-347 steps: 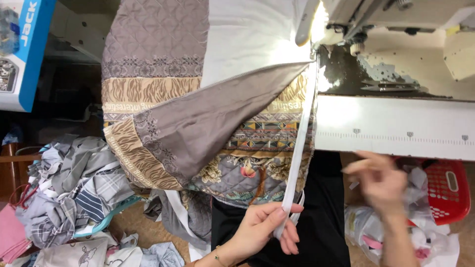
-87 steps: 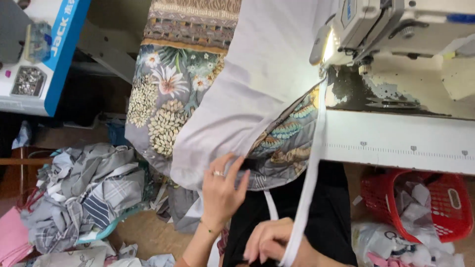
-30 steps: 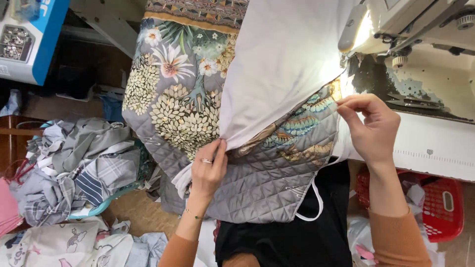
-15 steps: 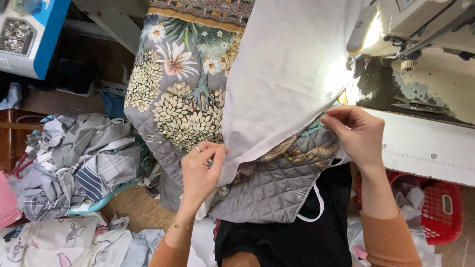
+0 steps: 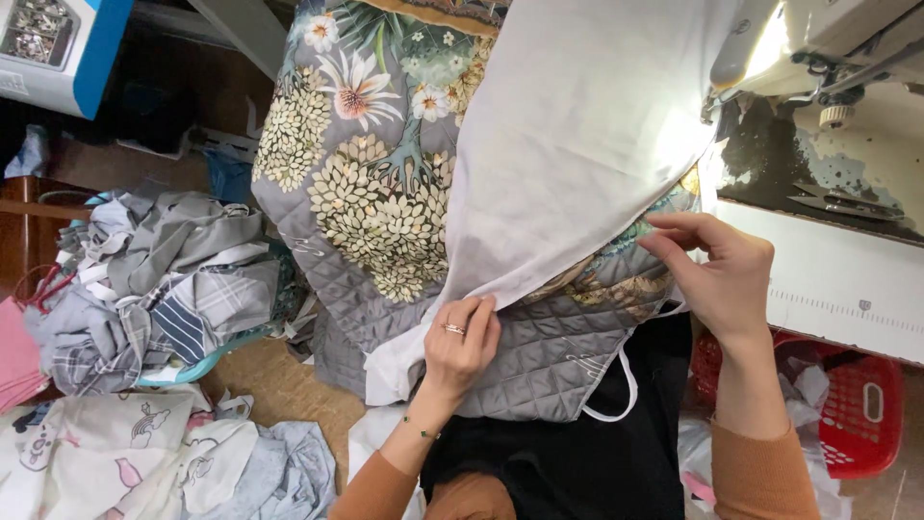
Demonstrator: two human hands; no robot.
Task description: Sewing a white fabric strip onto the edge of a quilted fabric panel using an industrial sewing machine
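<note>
Now both hands are on a quilted grey fabric piece (image 5: 385, 193) with a printed floral and tree pattern, which hangs down the middle of the frame. A white cloth layer (image 5: 587, 135) lies over its right half. The left hand (image 5: 462, 342), wearing a ring, is closed with its fingers pinching the lower edge of the white cloth against the grey quilting at centre bottom. The right hand (image 5: 722, 274) pinches the edge of the fabric at centre right, just beside the white desk (image 5: 828, 289) of a sewing machine (image 5: 828, 48) in the upper right. A red basket (image 5: 861, 414) sits at lower right, and a heap of fabric scraps (image 5: 154, 289) lies at left.
</note>
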